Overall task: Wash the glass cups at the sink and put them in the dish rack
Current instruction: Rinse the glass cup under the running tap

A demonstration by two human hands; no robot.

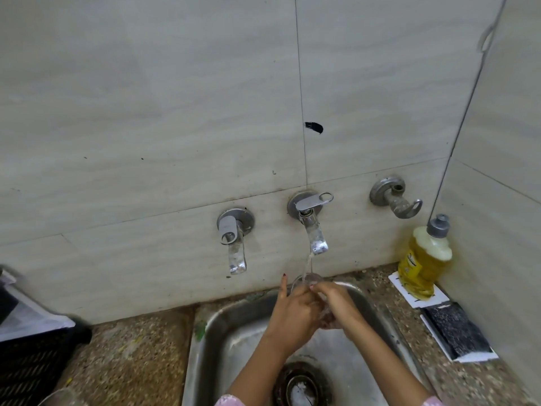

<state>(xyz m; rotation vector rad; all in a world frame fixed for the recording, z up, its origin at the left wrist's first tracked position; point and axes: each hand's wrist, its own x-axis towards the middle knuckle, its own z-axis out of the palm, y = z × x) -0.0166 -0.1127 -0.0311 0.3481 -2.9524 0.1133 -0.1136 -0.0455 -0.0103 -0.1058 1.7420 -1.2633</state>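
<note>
Black slatted plastic dish rack (26,361) far left. Left hand (292,315) curls round clear glass cup (303,280) under running chrome tap (314,235), over steel sink (222,332); right hand (336,300) grasps it at rim. Judged wet, slippery, brittle: hold mid-wall, firmly.

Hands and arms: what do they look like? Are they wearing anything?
The left hand and right hand wear no gloves. A dark red nail shows on one left finger. Both forearms are uncovered, and pink sleeves peek in at the bottom edge.
</note>
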